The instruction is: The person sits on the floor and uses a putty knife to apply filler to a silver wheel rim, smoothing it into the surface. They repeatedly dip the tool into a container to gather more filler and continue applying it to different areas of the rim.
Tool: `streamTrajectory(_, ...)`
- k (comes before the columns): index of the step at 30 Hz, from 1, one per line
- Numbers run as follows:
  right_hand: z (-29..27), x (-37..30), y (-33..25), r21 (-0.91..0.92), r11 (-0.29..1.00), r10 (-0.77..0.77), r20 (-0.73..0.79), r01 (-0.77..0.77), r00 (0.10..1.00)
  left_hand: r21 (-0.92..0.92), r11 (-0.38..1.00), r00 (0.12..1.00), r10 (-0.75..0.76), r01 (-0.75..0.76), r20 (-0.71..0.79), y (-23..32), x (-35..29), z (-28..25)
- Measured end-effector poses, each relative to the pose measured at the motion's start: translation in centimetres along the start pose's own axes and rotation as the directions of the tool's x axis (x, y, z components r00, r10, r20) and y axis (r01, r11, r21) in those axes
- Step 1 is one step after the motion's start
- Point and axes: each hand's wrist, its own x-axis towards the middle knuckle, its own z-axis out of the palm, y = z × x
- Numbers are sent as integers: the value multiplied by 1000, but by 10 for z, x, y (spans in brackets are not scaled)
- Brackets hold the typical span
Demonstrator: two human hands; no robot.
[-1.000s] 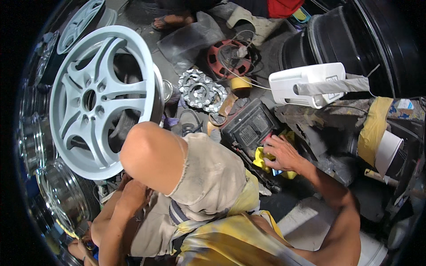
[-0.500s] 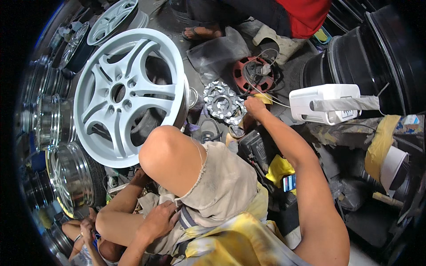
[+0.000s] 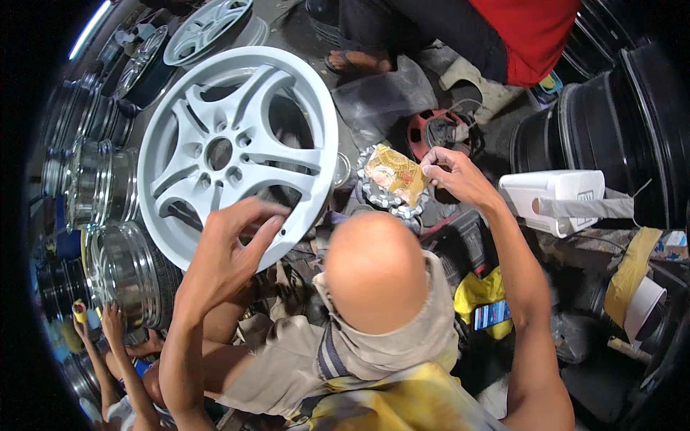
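Note:
My right hand [image 3: 451, 172] pinches the edge of a worn yellow-brown piece of sandpaper [image 3: 394, 176] with pale patches. The sheet is held over a grey metal hub-like part [image 3: 418, 210] with a knobbly rim, partly hiding it. My left hand [image 3: 241, 233] is raised in front of a large light-grey spoked wheel rim [image 3: 224, 121]. Its thumb and fingers are apart, slightly blurred, with nothing seen in them. The rim stands tilted at my left, beyond my bent knee; whether the left hand touches it I cannot tell.
Several shiny rims [image 3: 122, 262] are stacked along the left, dark ones [image 3: 604, 129] at the right. A white plastic box [image 3: 553, 197] stands right of my right arm. A phone [image 3: 492, 314] lies on yellow cloth. Another person's foot [image 3: 359, 61] is ahead; someone's hands [image 3: 113, 323] show lower left.
My left hand has risen from my lap to the rim. My right hand has lifted the sandpaper, its face now visible over the metal part. The view has shifted.

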Motion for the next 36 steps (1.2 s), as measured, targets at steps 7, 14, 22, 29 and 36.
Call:
streamTrajectory(7,17,17,-52,53,985,-166,85,162,982,145,943,938,319,-299,-139,-15,67,20)
streamTrajectory(14,38,38,-92,120,965,-248,110,235,963,79,969,972,236,-234,-22,-6,90,10)
streamTrajectory(22,76,48,132,-835,477,-69,276,275,959,189,936,905,211,-296,369,-13,-35,5)
streamTrajectory(29,123,46,174,-976,-7,-4,218,218,976,635,732,900,-70,-246,430,-128,-67,110)
streamTrajectory(36,107,58,162,-954,12,16,301,301,954,862,302,913,160,-406,374,-263,-45,182)
